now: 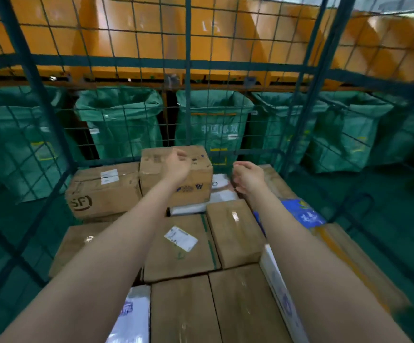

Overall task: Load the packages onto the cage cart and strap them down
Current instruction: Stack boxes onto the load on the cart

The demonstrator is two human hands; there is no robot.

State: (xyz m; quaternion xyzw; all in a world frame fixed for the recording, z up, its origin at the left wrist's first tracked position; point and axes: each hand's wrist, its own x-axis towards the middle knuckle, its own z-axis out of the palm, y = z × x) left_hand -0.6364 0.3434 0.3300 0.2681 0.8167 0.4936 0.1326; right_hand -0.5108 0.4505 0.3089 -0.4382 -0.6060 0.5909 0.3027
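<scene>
- Here, the left grip (176, 165) hangs over the top of the tall carton (155, 169) at the back of the load. Its fingers are loosely curled and hold nothing. Whether they touch the cardboard is too blurred to tell.
- The right grip (248, 178) hovers just beside it, likewise slack-fingered and empty, above the white soft parcel (222, 184) that lies at the carton's right.
- The packages sit inside the cage cart (188, 70). The tall carton rises higher than the SF carton (102, 191), which touches it on the left. The labelled carton (178, 246) and other boxes fill the near side.
- The step in hand looks like settling this tall carton. To do it well, press it flat-handed back toward the mesh and snug against the SF carton so that no gap is left. Also check that it sits level and does not rock on the soft parcel.
- No strap is in view, so I judge loading to be well along and strapping not yet begun.
- Beyond the mesh hang green mail bags (119, 120).
</scene>
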